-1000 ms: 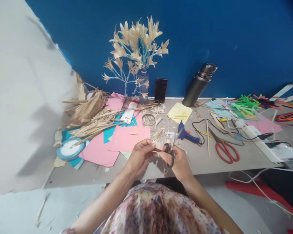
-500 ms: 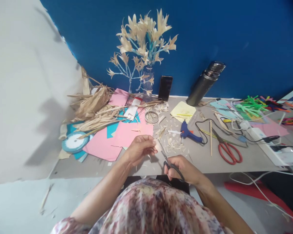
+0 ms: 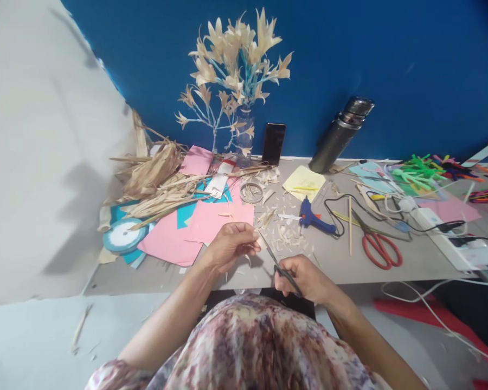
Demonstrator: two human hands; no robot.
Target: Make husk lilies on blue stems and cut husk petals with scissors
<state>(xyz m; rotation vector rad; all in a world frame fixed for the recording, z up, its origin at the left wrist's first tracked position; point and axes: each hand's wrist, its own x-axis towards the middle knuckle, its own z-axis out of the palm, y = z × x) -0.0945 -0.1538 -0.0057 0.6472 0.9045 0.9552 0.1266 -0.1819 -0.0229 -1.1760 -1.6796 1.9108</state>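
Note:
Between the thumb and fingers of my left hand is a small piece of pale corn husk. My right hand grips dark-handled scissors, whose blades point up and left and meet the piece's right edge. The blades look closed or nearly so. Small husk clippings lie on the table just beyond the hands. A blue glue gun rests to the right of them.
Dried husks, pink paper and a ribbon spool lie at left. Behind stand husk flowers, a phone and a leaning flask. Red-handled scissors and a power strip are at right.
The scissor blades have closed together at the husk piece, and my right fingers have drawn in around the handles. My left hand holds nearly the same place. The view has shifted slightly.

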